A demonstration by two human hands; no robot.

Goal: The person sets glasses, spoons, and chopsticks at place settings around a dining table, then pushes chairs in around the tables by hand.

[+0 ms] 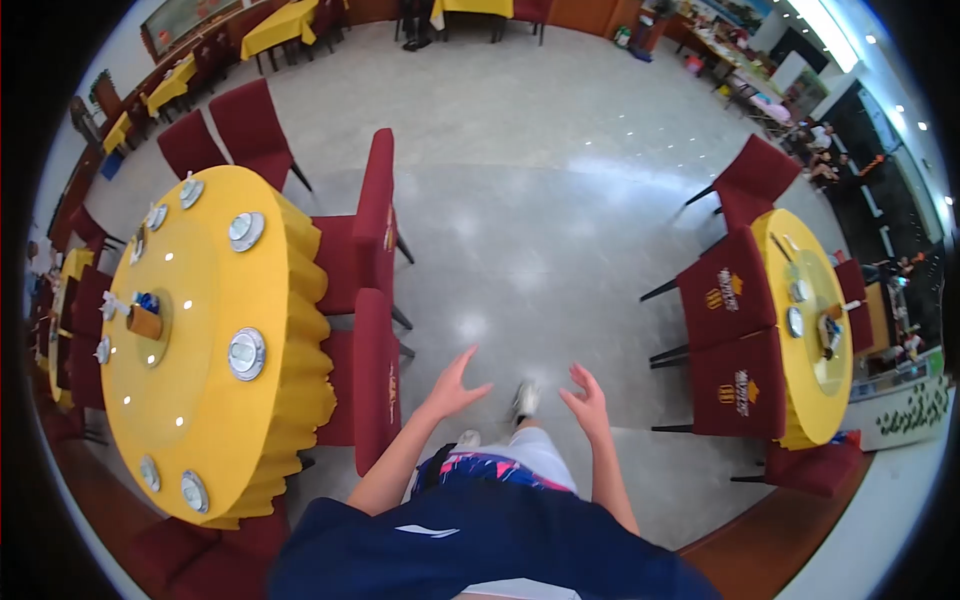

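Note:
My left hand (456, 388) is held out in front of my body with thumb and fingers apart and nothing in it. Level with it, my right hand (585, 396) is also open and holds nothing. Both hang in the air over the grey tiled floor (500, 270), apart from each other. Nearest to my left hand is a dark red chair (375, 380) beside the yellow round table. A white shoe (526, 398) on one of my feet shows between the hands.
On the left, a round table (290, 300) with a yellow cloth bears several wrapped place settings (246, 354). A smaller yellow table (800, 420) stands on the right, with dark red chairs (735, 385) around it. Farther back are more yellow tables (278, 28) and people (822, 150) at the right.

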